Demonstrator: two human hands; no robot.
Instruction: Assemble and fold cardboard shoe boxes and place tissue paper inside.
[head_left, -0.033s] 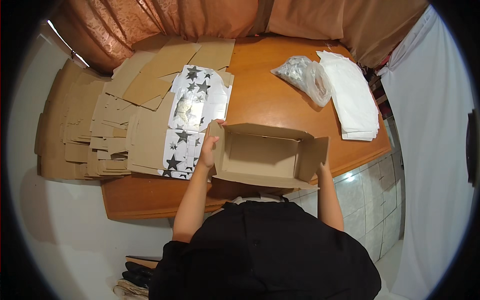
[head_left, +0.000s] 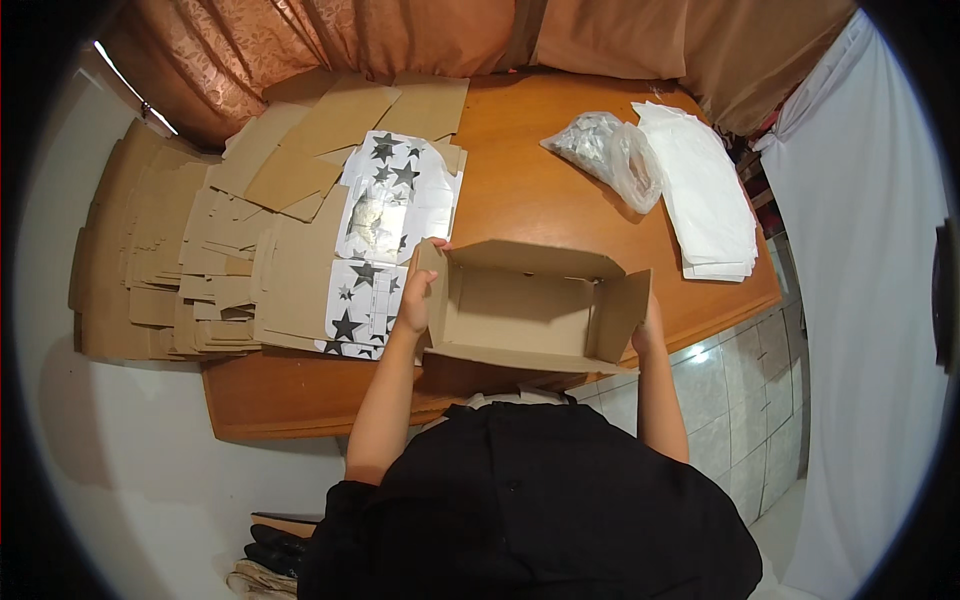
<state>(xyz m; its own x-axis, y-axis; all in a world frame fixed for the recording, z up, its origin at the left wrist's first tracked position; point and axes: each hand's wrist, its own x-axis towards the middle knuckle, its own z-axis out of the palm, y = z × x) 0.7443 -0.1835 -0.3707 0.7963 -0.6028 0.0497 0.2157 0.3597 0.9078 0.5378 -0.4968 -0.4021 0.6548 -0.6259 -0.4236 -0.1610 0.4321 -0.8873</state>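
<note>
Holding: box (head_left: 525, 318), brown card, hollow side facing up toward the wearer; both hands on it.
Box place: picture centre, over the near edge of the bench (head_left: 505, 180); can't tell if it touches.
Box change: barely any; 3 o'clock end shifted slightly inward, 12 o'clock wall a bit higher.
Meaning: small adjustment of a box already folded up, I'd judge; same stage of handling.
Left hand (head_left: 417, 297): at box's 9 o'clock end, pinching the card, thumb on the near side, fingertips at the top corner.
Right hand (head_left: 649, 326): at 3 o'clock end, against outside of right flap (head_left: 627, 315); fingers mostly hidden, can't tell how far closed.
Flat card (head_left: 298, 275): piled at 9 to 11 o'clock.
Star sheet (head_left: 352, 275): 10 o'clock of box, just beside left hand.
Bag (head_left: 603, 155): clear plastic, 1 o'clock.
White sheets (head_left: 697, 195): stacked, 2 o'clock, beside bag.
</note>
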